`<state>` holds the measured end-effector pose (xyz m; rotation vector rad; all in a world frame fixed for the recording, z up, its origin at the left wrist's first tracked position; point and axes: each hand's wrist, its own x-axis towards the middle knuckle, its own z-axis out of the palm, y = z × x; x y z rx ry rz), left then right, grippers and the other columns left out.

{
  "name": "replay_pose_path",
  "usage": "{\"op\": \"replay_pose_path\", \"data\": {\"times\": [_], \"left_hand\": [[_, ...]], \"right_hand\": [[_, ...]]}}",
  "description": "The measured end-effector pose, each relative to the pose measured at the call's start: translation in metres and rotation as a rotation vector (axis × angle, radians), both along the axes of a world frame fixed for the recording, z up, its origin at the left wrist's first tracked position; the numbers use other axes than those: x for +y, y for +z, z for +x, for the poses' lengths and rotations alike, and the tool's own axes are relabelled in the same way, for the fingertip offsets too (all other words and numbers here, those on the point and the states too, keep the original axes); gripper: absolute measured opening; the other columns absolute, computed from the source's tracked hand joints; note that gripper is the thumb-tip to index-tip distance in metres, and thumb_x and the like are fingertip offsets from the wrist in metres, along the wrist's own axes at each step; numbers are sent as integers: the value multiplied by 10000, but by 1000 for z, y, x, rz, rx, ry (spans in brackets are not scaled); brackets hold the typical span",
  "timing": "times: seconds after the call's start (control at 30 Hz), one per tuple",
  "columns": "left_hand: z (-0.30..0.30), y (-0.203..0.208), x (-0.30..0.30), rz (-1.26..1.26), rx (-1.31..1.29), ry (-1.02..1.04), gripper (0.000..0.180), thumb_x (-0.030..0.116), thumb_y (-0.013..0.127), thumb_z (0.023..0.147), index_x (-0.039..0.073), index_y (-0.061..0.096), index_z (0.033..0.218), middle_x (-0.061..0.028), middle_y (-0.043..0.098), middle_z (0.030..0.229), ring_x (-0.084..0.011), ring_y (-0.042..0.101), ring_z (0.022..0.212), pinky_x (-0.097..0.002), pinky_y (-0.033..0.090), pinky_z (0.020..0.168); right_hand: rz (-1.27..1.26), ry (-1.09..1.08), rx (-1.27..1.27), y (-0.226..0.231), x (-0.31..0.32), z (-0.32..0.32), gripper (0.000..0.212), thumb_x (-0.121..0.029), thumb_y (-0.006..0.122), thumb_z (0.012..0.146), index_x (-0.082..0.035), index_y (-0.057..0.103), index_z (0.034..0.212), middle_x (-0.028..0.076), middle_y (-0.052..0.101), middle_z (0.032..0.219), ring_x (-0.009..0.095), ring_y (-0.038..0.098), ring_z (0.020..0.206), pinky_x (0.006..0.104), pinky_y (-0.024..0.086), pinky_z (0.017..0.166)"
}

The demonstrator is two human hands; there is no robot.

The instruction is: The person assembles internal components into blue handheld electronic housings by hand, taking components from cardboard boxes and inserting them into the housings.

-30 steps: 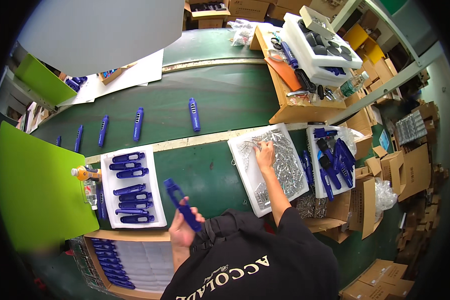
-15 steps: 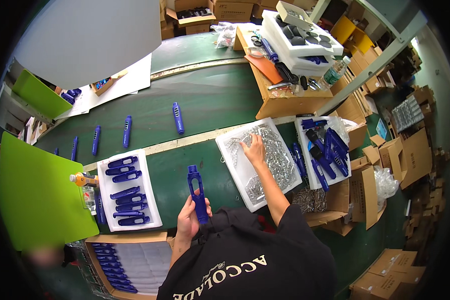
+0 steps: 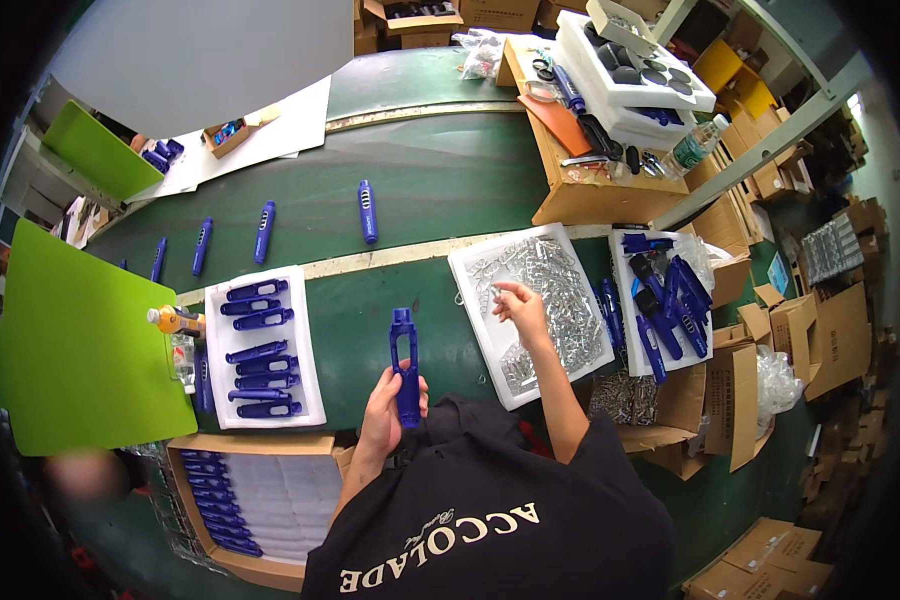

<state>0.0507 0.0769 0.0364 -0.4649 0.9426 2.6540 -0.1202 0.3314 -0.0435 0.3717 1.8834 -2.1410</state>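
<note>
My left hand [image 3: 379,412] grips a blue plastic housing [image 3: 407,398] upright, its long open window facing up, in front of my chest. To the right lies a white foam tray [image 3: 482,345] with a heap of small shiny metal wire parts [image 3: 560,300]. Above that heap, my right hand [image 3: 525,310] is closed in a pinch; what sits between its fingertips is too small to make out. A second white foam tray [image 3: 314,380] on the left carries several blue housings [image 3: 267,365] like the held one, laid in a column.
Several finished-looking blue handles [image 3: 368,212] stand along the green belt [image 3: 450,180]. At right a foam box [image 3: 625,340] holds blue and black pieces beside cardboard boxes [image 3: 730,400]. A lower-left carton [image 3: 280,440] contains more housings. A wooden stand [image 3: 610,203] and green panel [image 3: 90,350] flank the bench.
My right hand has lifted from the metal parts and drawn back toward me, its fingers now pinched. My left hand still holds the blue housing. The whole view has shifted slightly.
</note>
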Motion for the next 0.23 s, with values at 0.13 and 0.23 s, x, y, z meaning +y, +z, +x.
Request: {"op": "replay_pose_path", "data": {"times": [0.13,0.23], "left_hand": [[-19,-1,13,-278,8,-74,352,146,626,960,19,446,1235,-82,626,940,-143,624,679,-257,500,558],[-30,-8,17,-313,25,-112,374,166,626,961,17,441,1251,-94,630,954,-154,638,707,-262,513,576]], "right_hand": [[-275,105,-82,32,-29,50,213,-94,634,942,29,658,1113,102,683,943,146,670,795,264,546,702],[-135,142,69,47,-50,74,359,-94,621,959,-54,615,1315,70,690,1071,132,644,940,297,519,894]]}}
